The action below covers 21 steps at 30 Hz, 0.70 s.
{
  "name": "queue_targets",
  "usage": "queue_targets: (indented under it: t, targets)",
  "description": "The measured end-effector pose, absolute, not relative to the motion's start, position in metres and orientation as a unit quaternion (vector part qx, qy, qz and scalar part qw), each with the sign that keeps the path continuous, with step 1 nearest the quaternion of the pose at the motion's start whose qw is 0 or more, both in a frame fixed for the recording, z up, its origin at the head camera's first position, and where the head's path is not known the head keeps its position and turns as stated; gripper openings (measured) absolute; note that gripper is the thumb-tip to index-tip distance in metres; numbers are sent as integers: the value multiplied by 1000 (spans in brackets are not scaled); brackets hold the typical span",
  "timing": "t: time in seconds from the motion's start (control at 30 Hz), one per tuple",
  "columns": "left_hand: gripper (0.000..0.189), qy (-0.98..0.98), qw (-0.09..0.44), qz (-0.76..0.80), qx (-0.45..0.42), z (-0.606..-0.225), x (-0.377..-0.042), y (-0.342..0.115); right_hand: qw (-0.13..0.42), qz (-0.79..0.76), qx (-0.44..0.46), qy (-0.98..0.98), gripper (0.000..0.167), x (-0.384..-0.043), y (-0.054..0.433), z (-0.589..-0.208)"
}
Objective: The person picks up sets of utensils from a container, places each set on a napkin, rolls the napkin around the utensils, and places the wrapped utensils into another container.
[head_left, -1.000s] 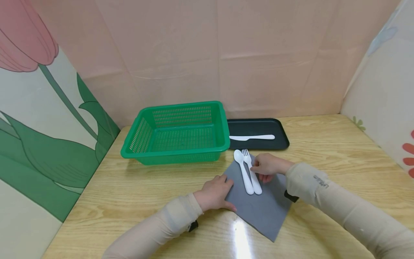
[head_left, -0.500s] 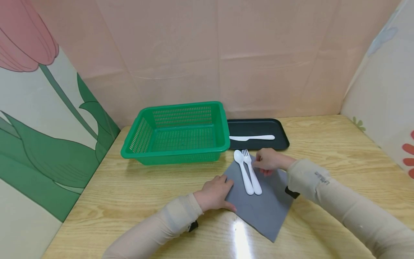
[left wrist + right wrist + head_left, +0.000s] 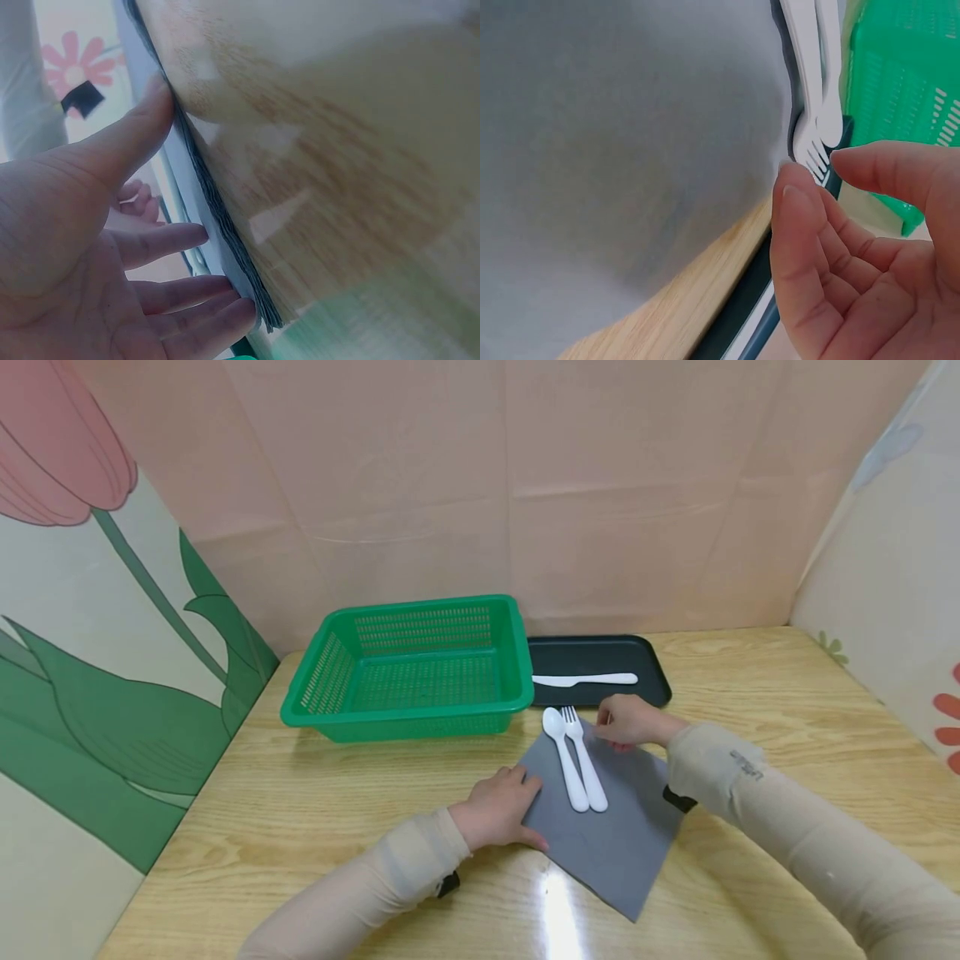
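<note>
White plastic fork (image 3: 588,768) being put at risk of nudging by empty, loosely curled right hand (image 3: 632,722), two o'clock; left hand (image 3: 497,807) spread.

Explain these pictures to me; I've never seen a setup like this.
No machine here, just a person. The widest picture comes from a camera worn on the head; the other two come from cameras on the wrists. On the table are a green basket, a black tray bearing a white knife, and a grey cloth with a white spoon and fork on it. The left hand touches the cloth's edge. The right hand is beside the fork, a gap between thumb and fingers; neither hand visibly holds anything.
</note>
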<state>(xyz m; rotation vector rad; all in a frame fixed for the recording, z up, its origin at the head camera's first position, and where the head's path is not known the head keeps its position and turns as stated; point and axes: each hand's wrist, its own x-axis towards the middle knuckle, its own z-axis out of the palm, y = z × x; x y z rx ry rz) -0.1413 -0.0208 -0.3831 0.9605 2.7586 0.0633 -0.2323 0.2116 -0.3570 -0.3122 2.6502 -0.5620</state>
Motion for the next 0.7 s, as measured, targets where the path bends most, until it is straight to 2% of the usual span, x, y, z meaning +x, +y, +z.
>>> queue_targets:
  t: [0.27,0.7]
  targets:
    - [68,938,109,21,327,-383,-141,-21,187,-194,-112,956,23,-239,216,-353]
    - [68,938,105,21,329,-384,-142,-22,95,-182,-140,968,20,-251,230,-351]
